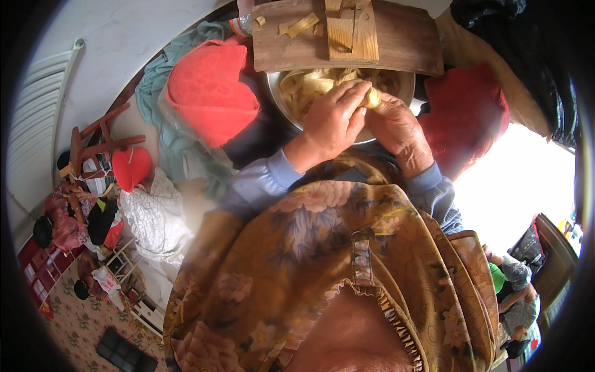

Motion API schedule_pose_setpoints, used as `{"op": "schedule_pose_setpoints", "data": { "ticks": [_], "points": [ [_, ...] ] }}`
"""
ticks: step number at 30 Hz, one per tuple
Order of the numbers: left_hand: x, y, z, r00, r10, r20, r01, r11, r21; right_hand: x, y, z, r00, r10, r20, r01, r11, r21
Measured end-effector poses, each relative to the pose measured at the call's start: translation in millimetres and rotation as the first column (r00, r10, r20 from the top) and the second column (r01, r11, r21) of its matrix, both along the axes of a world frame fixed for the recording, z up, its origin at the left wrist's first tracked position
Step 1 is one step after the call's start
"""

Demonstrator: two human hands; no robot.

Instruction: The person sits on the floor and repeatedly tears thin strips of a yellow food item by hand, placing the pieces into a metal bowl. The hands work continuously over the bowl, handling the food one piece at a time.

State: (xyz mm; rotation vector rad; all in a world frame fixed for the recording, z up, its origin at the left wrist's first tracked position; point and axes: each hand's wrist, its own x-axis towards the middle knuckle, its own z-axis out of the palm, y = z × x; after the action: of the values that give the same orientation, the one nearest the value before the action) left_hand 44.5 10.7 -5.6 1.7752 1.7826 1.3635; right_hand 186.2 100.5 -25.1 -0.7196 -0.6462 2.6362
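My left hand point(331, 122) and my right hand point(396, 124) meet over a metal basin point(284, 114). Between their fingers is a small coil of pale yellow, straw-like strip point(373, 98), gripped from both sides. The inner fingertips are partly hidden behind the left hand. Loose, curled strips of the same colour point(317, 80) lie in the basin beneath. Just beyond my hands, a brown wooden board point(404, 39) rests across the basin's far side. On it sits a lighter wooden block with a slit point(341, 39), and short strip pieces point(302, 25) lie to its left.
Red cloth covers stand left point(211, 93) and right point(465, 116) of the basin. Teal fabric point(165, 76) hangs by the wall. A wooden stool frame point(104, 132) is farther left. People point(519, 302) sit at lower right; another person point(69, 211) is at far left.
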Motion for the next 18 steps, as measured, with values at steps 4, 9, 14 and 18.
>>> {"op": "schedule_pose_setpoints", "data": {
  "ticks": [4, 9, 14, 18],
  "points": [
    [-1.5, 10.4, 12.8, 0.982, -0.035, 0.187, 0.05, 0.996, -0.077, -10.7, 0.3, 16.7, 0.896, -0.278, 0.345, -0.023, 0.748, 0.663],
    [-3.8, 25.3, 6.0, 0.981, 0.072, 0.181, 0.002, 0.926, -0.379, -11.0, 3.5, 25.5, 0.838, -0.482, 0.256, -0.279, 0.026, 0.96],
    [-3.5, 25.4, -6.2, 0.625, 0.188, 0.758, 0.188, 0.906, -0.379, -16.0, -3.3, 40.8, 0.852, -0.516, 0.089, -0.096, 0.012, 0.995],
    [8.4, 11.1, 14.3, 0.202, 0.309, 0.929, 0.322, 0.875, -0.362, -26.5, 17.8, 28.2, 0.808, -0.588, 0.029, -0.053, -0.023, 0.998]
  ]
}}
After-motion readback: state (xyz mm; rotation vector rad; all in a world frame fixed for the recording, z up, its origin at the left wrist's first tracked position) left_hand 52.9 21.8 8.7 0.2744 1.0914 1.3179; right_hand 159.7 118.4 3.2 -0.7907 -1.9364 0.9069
